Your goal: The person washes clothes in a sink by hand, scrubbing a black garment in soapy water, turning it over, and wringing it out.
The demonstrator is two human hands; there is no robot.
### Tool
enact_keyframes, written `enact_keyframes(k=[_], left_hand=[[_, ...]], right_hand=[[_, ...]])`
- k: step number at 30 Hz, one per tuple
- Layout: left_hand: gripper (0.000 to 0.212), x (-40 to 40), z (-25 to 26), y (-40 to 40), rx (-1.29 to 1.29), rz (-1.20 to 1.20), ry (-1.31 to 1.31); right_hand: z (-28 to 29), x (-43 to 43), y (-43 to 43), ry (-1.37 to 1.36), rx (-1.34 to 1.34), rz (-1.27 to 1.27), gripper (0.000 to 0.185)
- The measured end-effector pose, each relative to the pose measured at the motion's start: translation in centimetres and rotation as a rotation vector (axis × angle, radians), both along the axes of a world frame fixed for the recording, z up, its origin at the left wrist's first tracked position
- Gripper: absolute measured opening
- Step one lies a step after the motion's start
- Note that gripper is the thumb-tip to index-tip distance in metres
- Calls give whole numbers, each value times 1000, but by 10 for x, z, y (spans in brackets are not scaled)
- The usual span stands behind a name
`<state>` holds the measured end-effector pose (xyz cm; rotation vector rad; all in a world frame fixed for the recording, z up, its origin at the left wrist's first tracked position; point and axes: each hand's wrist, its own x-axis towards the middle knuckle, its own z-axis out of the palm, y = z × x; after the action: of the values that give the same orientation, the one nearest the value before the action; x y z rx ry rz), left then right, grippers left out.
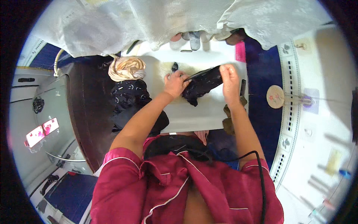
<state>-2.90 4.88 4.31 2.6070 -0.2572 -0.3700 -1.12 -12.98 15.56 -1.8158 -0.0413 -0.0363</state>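
Observation:
A black piece of fabric [204, 84] is stretched between my two hands above a white surface [195, 119]. My left hand [177, 82] pinches its left end. Higher up on the right, my right hand [230, 82] grips the other end with the fingers curled over it. The fabric's lower left part hangs loose and bunched. Just beyond my left hand lies a small black item [174, 66], too small to make out.
A pile of dark clothing [131, 98] rises on the left, beside a bundled cream cloth [127, 68]. Olive-brown fabric [228, 123] lies at the right edge. White cloth [173, 19] hangs over the far side. A black cable [261, 179] runs past my right arm.

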Motion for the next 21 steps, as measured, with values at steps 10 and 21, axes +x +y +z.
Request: enact_keyframes(k=[10, 21], left_hand=[[24, 8, 190, 55, -763, 6, -293], [32, -51, 9, 70, -460, 83, 127]], right_hand=[[78, -24, -49, -712, -336, -128, 7], [-105, -104, -37, 263, -172, -27, 33]])
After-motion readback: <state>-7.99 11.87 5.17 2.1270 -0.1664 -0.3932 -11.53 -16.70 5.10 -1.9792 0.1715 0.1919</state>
